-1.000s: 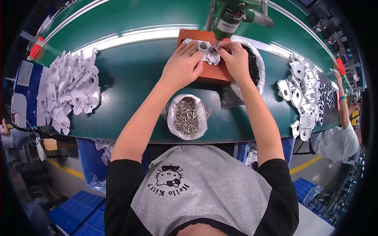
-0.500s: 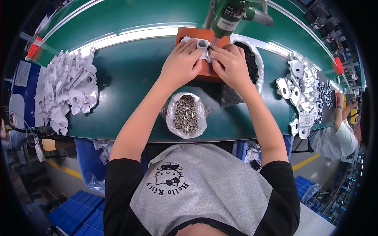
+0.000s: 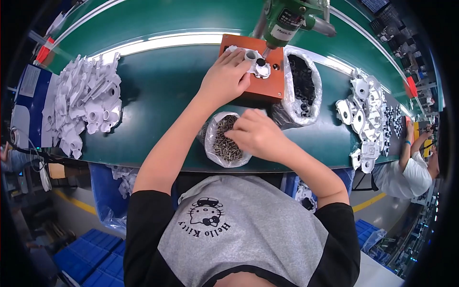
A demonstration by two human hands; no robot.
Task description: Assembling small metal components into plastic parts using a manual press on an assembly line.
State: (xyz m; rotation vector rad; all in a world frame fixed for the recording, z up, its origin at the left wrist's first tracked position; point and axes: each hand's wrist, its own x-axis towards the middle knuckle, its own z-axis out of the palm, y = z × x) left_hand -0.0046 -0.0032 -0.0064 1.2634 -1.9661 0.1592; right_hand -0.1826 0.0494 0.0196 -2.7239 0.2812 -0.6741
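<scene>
Left hand spread over our lumpy white part, right hand in skinny metal pins, we can't tell its grip; green counter.

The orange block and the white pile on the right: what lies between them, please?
The head view shows a bag of black parts, then green tabletop.

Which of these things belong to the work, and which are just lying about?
Apparently in use:
white part under the left hand
orange block beneath
metal pins at the right hand
bagged black pieces
green machine

Apparently lying about:
blue crates, lower left
clear plastic, lower right
</scene>
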